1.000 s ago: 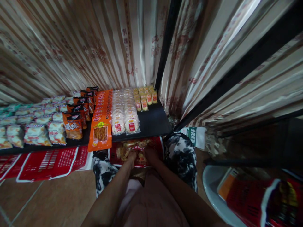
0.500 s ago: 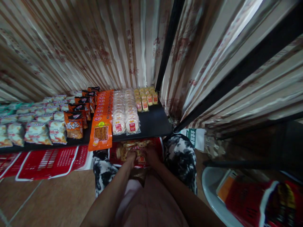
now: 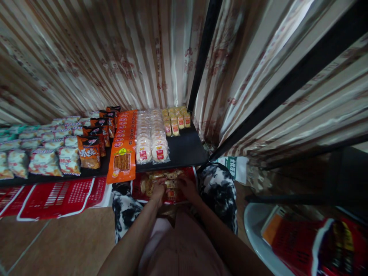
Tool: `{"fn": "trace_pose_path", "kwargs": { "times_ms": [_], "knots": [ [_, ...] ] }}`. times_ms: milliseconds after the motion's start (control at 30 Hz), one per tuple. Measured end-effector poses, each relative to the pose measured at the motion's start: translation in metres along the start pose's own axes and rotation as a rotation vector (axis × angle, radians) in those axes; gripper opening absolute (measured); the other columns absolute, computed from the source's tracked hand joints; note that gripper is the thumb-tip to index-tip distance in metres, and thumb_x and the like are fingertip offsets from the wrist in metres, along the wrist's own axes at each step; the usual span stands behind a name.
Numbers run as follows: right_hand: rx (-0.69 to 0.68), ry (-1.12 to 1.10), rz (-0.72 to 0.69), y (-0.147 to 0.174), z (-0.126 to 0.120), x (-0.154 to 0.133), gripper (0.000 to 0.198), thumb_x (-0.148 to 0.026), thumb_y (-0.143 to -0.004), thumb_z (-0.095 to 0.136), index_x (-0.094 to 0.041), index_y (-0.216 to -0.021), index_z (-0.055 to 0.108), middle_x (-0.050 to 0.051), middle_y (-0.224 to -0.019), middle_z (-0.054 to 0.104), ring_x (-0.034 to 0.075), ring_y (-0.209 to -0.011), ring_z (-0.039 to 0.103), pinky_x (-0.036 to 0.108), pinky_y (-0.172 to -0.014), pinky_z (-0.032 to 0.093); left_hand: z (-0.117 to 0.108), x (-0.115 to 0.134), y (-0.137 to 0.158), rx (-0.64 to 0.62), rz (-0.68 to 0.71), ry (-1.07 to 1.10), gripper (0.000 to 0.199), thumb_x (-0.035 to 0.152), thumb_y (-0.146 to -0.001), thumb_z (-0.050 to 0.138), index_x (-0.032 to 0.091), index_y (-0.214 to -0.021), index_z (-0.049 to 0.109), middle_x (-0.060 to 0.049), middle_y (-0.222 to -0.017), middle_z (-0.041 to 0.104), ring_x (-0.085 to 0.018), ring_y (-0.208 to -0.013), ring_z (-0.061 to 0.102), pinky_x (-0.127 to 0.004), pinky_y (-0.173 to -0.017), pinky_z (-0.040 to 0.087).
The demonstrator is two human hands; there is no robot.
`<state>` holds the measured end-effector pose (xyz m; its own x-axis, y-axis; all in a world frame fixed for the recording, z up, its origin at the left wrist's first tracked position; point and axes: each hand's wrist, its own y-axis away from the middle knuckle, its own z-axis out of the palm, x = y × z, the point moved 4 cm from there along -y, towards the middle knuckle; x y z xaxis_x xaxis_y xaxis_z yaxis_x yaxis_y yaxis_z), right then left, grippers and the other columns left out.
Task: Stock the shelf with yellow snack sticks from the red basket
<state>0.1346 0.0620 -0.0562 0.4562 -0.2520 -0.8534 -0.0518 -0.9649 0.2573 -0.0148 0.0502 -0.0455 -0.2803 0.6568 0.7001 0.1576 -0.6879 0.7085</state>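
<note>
Between my knees sits a red basket [image 3: 136, 194] holding small yellowish snack packets [image 3: 171, 194] in clear wrap, some with a reddish label. My left hand [image 3: 158, 190] reaches in among them, fingers curled closed, with a packet at the fingertips that is dim and partly hidden. On the right side of the same pile rests my right hand [image 3: 187, 188]; its fingers are bent over the packets, and shadow hides whether they grip one. Similar yellow packets [image 3: 174, 126] stand in rows at the right of the black shelf [image 3: 186, 147] ahead.
Left along the shelf are round white crackers [image 3: 160, 152], an orange snack-stick bag [image 3: 122, 165], orange-black bags [image 3: 88, 152] and white bags [image 3: 44, 163]. Red baskets [image 3: 57, 199] lie below. A black post [image 3: 205, 53] and a pale basin [image 3: 253, 230] stand right.
My right hand has shifted slightly right, and a bit more of the packets shows between my hands. My left hand stays nearly in place. The view has moved a little.
</note>
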Motion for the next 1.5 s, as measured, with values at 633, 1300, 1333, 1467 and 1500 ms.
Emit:
{"fn": "trace_pose_path", "kwargs": {
  "times_ms": [633, 1300, 1333, 1467, 1500],
  "knots": [
    [0.145, -0.41, 0.067, 0.004, -0.044, -0.037, 0.035, -0.038, -0.065, 0.058, -0.019, -0.094, 0.063, 0.005, -0.094, 0.068, 0.02, -0.087, 0.062, 0.035, -0.082, 0.047, 0.019, 0.014, 0.05, -0.178, 0.119, 0.079, 0.033, 0.012, -0.06, 0.064, 0.017, -0.092, 0.059, -0.003, -0.083, 0.064, -0.012, -0.068, 0.06, -0.021, -0.061, 0.047],
    [0.089, -0.639, -0.091, 0.003, -0.056, -0.053, 0.039, -0.04, -0.068, 0.061, -0.019, -0.102, 0.061, 0.007, -0.105, 0.064, 0.02, -0.098, 0.058, 0.038, -0.092, 0.041, 0.034, 0.023, 0.077, -0.37, 0.063, 0.325, 0.031, 0.032, -0.063, 0.068, 0.017, -0.088, 0.058, -0.005, -0.094, 0.062, -0.016, -0.078, 0.06, -0.028, -0.069, 0.05],
    [0.084, -0.654, -0.102, 0.003, -0.055, -0.052, 0.039, -0.04, -0.069, 0.061, -0.02, -0.103, 0.06, 0.007, -0.106, 0.064, 0.02, -0.099, 0.057, 0.038, -0.093, 0.04, 0.034, 0.022, 0.076, -0.37, 0.07, 0.317, 0.032, 0.032, -0.062, 0.069, 0.017, -0.089, 0.058, -0.005, -0.096, 0.063, -0.017, -0.081, 0.06, -0.028, -0.069, 0.05],
    [0.052, -0.728, -0.102, 0.006, -0.052, -0.055, 0.041, -0.046, -0.072, 0.058, -0.02, -0.105, 0.06, 0.007, -0.111, 0.062, 0.021, -0.102, 0.057, 0.039, -0.094, 0.04, 0.033, 0.022, 0.07, -0.288, 0.171, 0.235, 0.035, 0.03, -0.059, 0.071, 0.017, -0.088, 0.059, -0.006, -0.092, 0.065, -0.019, -0.082, 0.061, -0.027, -0.07, 0.048],
    [0.05, -0.74, -0.087, 0.007, -0.052, -0.056, 0.043, -0.048, -0.073, 0.056, -0.02, -0.106, 0.06, 0.008, -0.112, 0.062, 0.021, -0.103, 0.057, 0.039, -0.094, 0.04, 0.032, 0.022, 0.069, -0.257, 0.202, 0.2, 0.033, 0.029, -0.059, 0.071, 0.017, -0.088, 0.059, -0.005, -0.09, 0.065, -0.019, -0.081, 0.061, -0.027, -0.071, 0.047]
  ]
}}
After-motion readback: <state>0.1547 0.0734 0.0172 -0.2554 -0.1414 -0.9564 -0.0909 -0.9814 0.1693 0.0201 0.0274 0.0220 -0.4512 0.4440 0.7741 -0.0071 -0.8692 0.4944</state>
